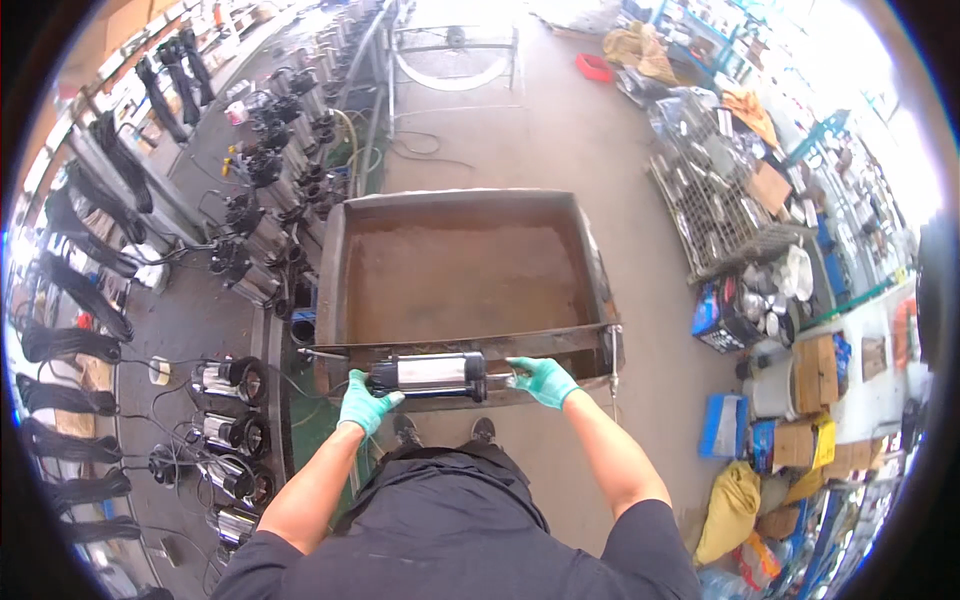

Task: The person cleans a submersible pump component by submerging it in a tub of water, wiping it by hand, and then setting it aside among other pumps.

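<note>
I hold a cylindrical pump (428, 376) with a shiny steel body and black end caps, lying sideways over the near rim of a large rusty metal tank (335, 262) filled with brown water. My left hand (366, 404), in a green glove, grips the pump's left black end. My right hand (544, 381), also green-gloved, grips its right end by the tank rim. My shoes show below the pump on the concrete floor.
Rows of similar steel pumps (236, 382) with black cables stand on the floor to the left and far left (262, 232). A wire crate of metal parts (712, 200) sits at the right, with cardboard boxes (812, 372), blue crates and a yellow sack (730, 508).
</note>
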### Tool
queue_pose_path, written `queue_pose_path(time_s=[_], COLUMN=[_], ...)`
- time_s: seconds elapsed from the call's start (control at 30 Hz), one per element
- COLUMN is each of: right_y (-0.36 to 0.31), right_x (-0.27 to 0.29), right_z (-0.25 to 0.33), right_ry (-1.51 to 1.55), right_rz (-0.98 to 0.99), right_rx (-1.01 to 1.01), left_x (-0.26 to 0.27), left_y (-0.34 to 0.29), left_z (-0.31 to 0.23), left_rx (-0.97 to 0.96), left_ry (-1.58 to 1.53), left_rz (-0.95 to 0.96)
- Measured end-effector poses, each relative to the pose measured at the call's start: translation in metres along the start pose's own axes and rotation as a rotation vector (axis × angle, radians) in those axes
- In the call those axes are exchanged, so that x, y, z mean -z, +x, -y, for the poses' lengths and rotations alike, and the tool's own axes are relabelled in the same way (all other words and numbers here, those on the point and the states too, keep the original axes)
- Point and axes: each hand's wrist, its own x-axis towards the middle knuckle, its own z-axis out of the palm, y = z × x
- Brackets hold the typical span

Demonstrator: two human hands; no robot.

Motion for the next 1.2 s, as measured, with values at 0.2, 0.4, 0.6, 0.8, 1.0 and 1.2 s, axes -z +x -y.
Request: queue_pose_path(time_s=[0.2,0.4,0.6,0.8,1.0,1.2], right_y=[-0.028,-0.065,-0.004,0.01,-0.015,-0.012], right_x=[0.026,0.032,0.094,0.089,0.016,-0.013], right_z=[-0.009,-0.153,-0.069,-0.1,-0.006,0.018], right_ry=[-0.355,0.011,0.655,0.012,0.812,1.045], right_rz=[-0.628,-0.986,-0.816,-1.014,-0.432,-0.3], right_rx=[0.217,-0.562,-0.536,-0.306,-0.195,-0.379], left_x=[-0.005,-0.008,0.003,-0.01,-0.003,0.001], left_y=[0.022,0.017,0.008,0.019,0.024,0.016], left_z=[0.044,0.008,0.017,0.013,0.024,0.004], left_rx=[-0.077,-0.007,0.028,-0.014,0.035,0.054], left_ry=[-0.189,-0.072,-0.024,0.008,0.007,0.015], left_rz=[0.035,-0.002,-0.04,-0.003,-0.014,0.01])
